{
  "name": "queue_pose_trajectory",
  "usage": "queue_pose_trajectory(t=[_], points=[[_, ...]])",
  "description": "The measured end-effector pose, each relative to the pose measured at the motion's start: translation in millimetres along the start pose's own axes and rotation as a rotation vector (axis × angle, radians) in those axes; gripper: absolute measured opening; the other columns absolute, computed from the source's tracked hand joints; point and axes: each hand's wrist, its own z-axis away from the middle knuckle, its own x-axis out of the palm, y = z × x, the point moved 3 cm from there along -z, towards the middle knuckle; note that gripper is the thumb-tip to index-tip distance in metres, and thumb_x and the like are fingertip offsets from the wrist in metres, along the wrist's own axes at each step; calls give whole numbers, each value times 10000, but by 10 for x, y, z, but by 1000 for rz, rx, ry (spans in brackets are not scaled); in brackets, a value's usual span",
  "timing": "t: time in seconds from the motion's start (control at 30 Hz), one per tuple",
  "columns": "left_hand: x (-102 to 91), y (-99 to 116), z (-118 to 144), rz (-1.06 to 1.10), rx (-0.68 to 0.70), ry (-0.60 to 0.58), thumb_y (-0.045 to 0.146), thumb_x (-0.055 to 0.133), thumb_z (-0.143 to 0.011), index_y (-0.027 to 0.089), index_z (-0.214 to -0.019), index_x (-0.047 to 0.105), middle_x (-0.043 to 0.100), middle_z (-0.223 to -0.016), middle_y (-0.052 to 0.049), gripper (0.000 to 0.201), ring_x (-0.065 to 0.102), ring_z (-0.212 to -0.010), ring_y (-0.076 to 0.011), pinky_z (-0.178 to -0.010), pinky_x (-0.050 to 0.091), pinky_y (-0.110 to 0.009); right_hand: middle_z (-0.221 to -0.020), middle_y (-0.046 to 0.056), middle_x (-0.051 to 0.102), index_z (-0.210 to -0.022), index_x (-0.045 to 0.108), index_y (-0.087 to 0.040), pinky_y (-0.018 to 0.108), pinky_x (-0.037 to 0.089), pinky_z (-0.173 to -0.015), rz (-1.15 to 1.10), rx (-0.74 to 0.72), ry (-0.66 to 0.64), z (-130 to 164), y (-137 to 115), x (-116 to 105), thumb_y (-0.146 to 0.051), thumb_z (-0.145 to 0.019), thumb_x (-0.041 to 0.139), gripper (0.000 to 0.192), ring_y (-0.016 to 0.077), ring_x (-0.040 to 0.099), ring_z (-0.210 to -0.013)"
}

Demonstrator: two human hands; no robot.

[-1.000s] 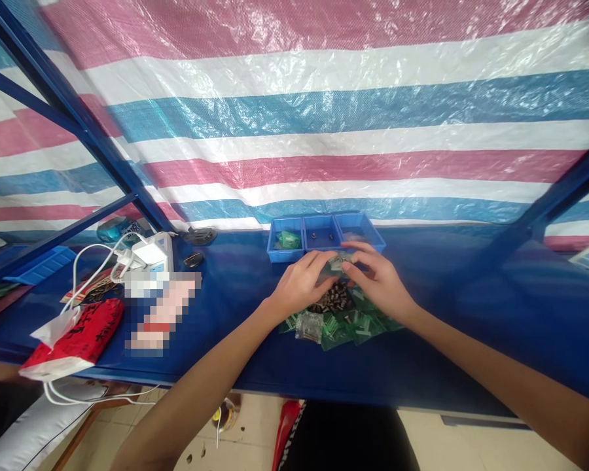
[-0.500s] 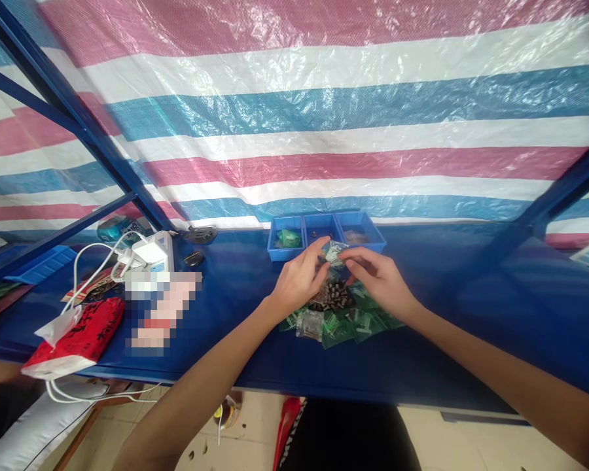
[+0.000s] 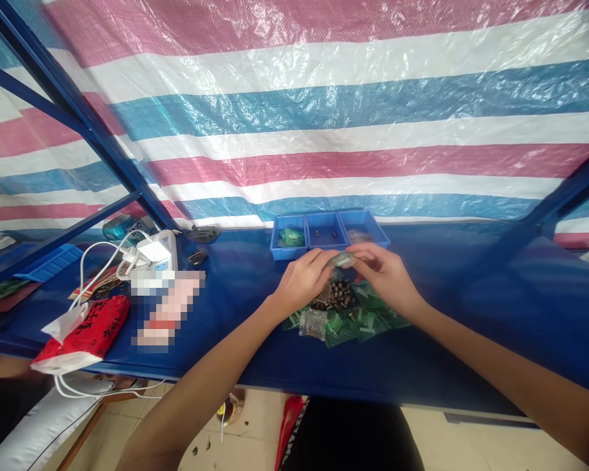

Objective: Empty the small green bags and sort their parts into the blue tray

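Between my two hands is a small clear plastic bag [image 3: 342, 260], pinched at its left end by my left hand [image 3: 304, 278] and at its right end by my right hand [image 3: 385, 275]. What the bag holds is too small to make out. Just below it on the blue table lies a heap of small dark metal cylinders [image 3: 334, 294]. Several green bags [image 3: 341, 327] with pale pieces inside spread in front of the heap, along with a clear bag [image 3: 313, 324] of small parts.
Behind my hands stands a blue three-compartment tray [image 3: 288, 255], with a green bag in its left compartment and a few small pieces in the middle. To the left are a power strip [image 3: 163, 252] with white cables, a black mouse-like object [image 3: 197, 258] and a red tissue pack [image 3: 91, 333].
Both hands have come down slightly, and the bag between them now lies flatter, seen more edge-on. More of the tray's middle compartment shows. The view has shifted a little.
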Motion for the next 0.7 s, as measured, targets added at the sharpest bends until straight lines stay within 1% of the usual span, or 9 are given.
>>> queue_pose_trajectory(t=[0.07,0.17,0.23,0.3,0.4,0.5,0.6,0.7], points=[[12,-7,2,-13,7,22,307,358,-1096,194,-1343,555,699,-1146,-87,336,686,-1028,-217,-805,563,-311,-888,72,768,-1064,697,-223,319,591,-598,31,10,-5,-5,25,-13,-477,-896,708,305,249,723,-832],[32,-21,4,-39,-3,73,338,388,-1094,180,-1263,616,734,-1110,-76,325,703,-1013,-217,-818,562,-310,-829,62,744,-1006,713,-223,315,571,-588,87,3,3,-12,38,-29,-489,-903,698,286,233,698,-776],[37,-34,3,-57,-27,94,360,407,-1090,179,-1175,653,753,-1058,-66,317,718,-950,-209,-777,552,-294,-793,54,710,-971,719,-226,314,556,-571,123,-11,7,-14,29,-30,-497,-908,687,280,221,665,-731],[37,-46,0,-68,-52,89,376,412,-1088,175,-1091,666,755,-975,-57,324,718,-861,-195,-705,525,-272,-762,45,666,-948,720,-230,312,539,-547,152,-26,6,-13,15,-27,-507,-913,674,284,210,622,-689],[35,-56,-3,-75,-78,53,386,398,-1093,175,-1014,652,716,-843,-36,340,682,-748,-173,-617,454,-253,-755,36,625,-933,717,-233,311,526,-527,177,-40,8,-11,9,-24,-519,-916,663,291,195,573,-651],[35,-58,-4,-91,-101,32,397,384,-1096,178,-945,624,654,-754,-20,359,635,-676,-160,-574,388,-254,-788,37,617,-922,711,-234,310,523,-524,188,-60,25,-15,22,-28,-519,-911,669,288,188,563,-647],[40,-58,-4,-102,-113,21,401,380,-1096,177,-884,591,605,-710,-9,374,588,-625,-150,-554,348,-262,-838,43,610,-914,708,-234,311,525,-534,202,-93,21,-24,38,-25,-516,-917,663,285,184,563,-662],[44,-61,-5,-87,-118,12,399,381,-1096,177,-885,582,598,-713,-6,366,572,-613,-144,-553,341,-260,-870,54,607,-914,704,-231,315,534,-547,212,-104,13,-32,50,-20,-518,-925,650,293,193,573,-696]])
